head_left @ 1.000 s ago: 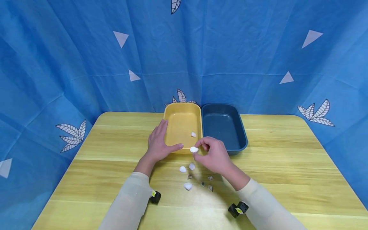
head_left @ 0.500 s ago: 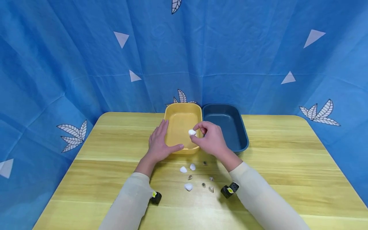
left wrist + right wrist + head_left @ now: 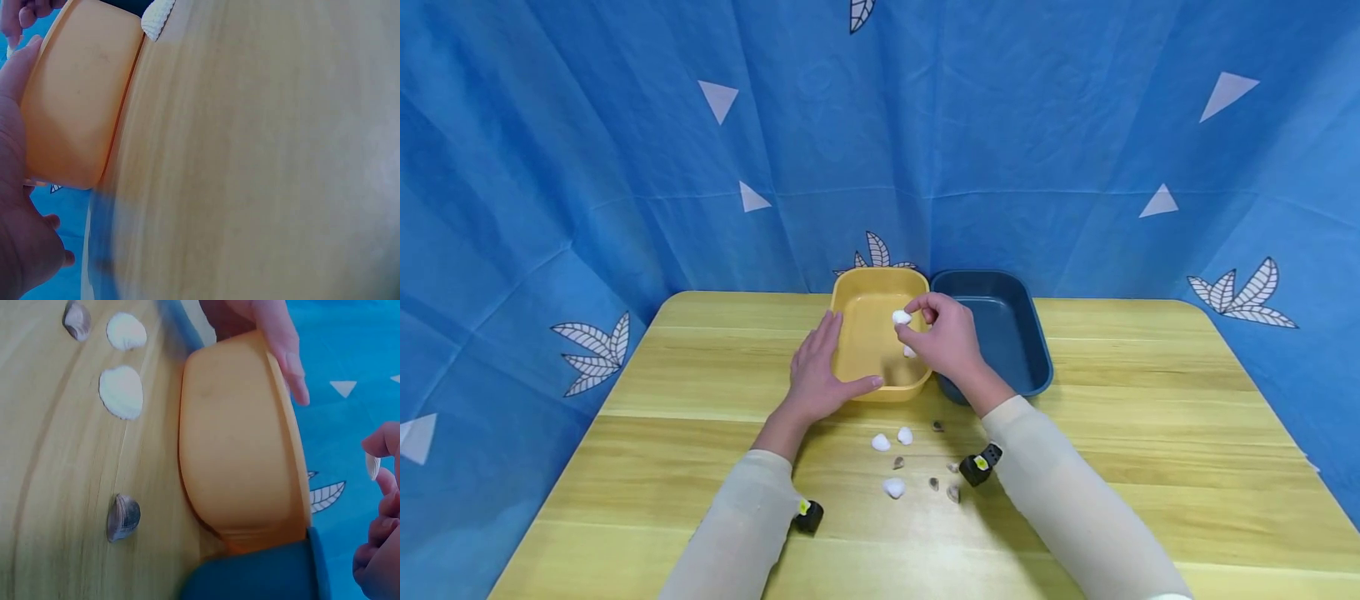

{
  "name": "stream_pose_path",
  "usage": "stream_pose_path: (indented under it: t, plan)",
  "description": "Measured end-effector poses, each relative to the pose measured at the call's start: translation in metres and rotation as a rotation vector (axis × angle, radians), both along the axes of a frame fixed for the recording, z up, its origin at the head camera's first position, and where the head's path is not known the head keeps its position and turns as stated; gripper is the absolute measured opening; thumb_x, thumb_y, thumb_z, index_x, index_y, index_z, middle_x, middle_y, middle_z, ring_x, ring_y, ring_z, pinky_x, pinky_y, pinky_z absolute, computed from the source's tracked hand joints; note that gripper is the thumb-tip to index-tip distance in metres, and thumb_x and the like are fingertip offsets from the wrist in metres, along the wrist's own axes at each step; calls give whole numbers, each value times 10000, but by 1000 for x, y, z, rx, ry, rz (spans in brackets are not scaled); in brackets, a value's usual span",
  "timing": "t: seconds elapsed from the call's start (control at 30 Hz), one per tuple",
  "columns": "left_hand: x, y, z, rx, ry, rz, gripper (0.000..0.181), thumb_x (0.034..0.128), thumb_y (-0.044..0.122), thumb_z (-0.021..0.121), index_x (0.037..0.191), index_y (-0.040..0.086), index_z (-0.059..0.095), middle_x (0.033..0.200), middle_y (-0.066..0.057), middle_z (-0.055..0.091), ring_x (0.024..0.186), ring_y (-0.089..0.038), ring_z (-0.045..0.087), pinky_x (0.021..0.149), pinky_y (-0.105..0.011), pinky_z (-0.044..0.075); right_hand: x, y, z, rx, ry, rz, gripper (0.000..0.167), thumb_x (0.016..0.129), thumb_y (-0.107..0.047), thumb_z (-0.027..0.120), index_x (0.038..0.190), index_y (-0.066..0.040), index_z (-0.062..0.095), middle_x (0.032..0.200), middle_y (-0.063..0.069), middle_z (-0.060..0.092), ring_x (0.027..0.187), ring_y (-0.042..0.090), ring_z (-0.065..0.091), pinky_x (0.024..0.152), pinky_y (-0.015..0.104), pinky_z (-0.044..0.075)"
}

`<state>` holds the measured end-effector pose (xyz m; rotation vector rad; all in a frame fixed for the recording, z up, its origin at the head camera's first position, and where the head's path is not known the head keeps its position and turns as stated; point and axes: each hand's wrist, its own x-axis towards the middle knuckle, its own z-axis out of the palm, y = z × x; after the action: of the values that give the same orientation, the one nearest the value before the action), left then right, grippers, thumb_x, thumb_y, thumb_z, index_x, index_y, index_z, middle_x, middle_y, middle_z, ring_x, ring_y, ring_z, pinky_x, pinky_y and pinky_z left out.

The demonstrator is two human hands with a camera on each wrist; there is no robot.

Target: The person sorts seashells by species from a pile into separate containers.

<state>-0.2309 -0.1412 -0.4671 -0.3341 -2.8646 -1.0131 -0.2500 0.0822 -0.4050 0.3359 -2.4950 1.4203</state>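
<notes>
Between thumb and index finger, my right hand pinches a white shell above the yellow tray. Another white shell lies inside that tray, partly hidden by the hand. My left hand rests with spread fingers on the tray's left side and front rim. In the right wrist view the pinched shell shows edge-on between the fingertips of the right hand. The left wrist view shows the left hand against the tray's wall.
A dark blue tray stands right beside the yellow one. On the wooden table, in front of the trays, lie white shells and several small brown shells. A blue curtain hangs behind.
From in front of the yellow tray's rim, my right hand has moved forward over the tray with the white shell. My left hand has stayed in place on the tray.
</notes>
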Motion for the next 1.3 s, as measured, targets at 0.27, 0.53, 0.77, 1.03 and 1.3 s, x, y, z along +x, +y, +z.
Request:
stream_pose_path:
  t: [0.27, 0.53, 0.77, 1.03, 1.3]
  plan:
    - [0, 0, 0, 16, 4, -1, 1200, 752, 670, 751, 1626, 222, 62, 1672, 10, 21, 1483, -387, 104, 1143, -604, 48, -16, -2, -9, 8, -20, -35, 198, 831, -188, 809, 930, -98, 663, 739, 71, 429, 711, 246, 446, 611, 353, 354]
    - [2, 0, 0, 35, 5, -14, 1195, 752, 628, 778, 1625, 177, 99, 1672, -4, 33, 1477, -404, 110, 1136, -617, 54, -29, -1, -16, 28, -64, -88, 205, 842, -192, 809, 958, -93, 672, 733, 76, 438, 717, 252, 459, 628, 354, 368]
    - [1, 0, 2, 34, 0, -9, 1204, 745, 657, 766, 1626, 199, 84, 1670, 25, 21, 1481, -384, 113, 1147, -591, 54, -38, -1, -21, 21, -105, -111, 209, 855, -204, 804, 976, -99, 670, 737, 73, 435, 721, 247, 463, 640, 348, 373]
    - [2, -1, -1, 14, -3, -15, 1208, 748, 719, 714, 1625, 227, 45, 1673, 10, 14, 1487, -369, 93, 1149, -582, 57, -44, -1, -34, -4, -111, -132, 217, 852, -226, 803, 965, -97, 670, 741, 61, 433, 716, 252, 452, 664, 353, 365]
    - [1, 0, 0, 12, 0, -15, 1212, 744, 743, 699, 1625, 185, 82, 1672, 11, 21, 1488, -368, 90, 1153, -575, 49, -49, -1, -39, -20, -149, -145, 220, 854, -232, 810, 962, -116, 658, 747, 66, 427, 736, 257, 456, 665, 354, 376]
